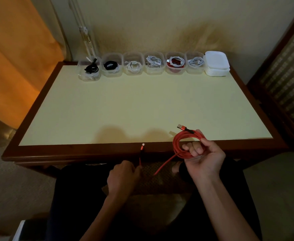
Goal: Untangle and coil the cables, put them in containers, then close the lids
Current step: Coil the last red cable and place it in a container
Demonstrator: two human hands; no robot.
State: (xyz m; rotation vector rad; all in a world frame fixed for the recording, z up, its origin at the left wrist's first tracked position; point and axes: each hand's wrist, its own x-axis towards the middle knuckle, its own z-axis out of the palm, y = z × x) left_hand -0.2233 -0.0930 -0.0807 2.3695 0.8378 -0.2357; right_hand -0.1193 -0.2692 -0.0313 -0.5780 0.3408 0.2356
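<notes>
Head view: the right hand (203, 157) is gripping a coiled red cable (177, 145) just above the near edge of the desk (142, 105), fingers curled through the loops. The left hand (122, 178) is pinching the cable's loose tail, whose plug (142, 146) is pointing upward. Six open containers (133, 64) holding coiled cables are lining the far edge, beside stacked white lids (216, 64).

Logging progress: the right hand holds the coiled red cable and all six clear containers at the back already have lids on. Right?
Not quite. The head view shows the six clear plastic containers open; the white lids sit stacked beside them. The right hand does hold the coiled red cable.
</notes>
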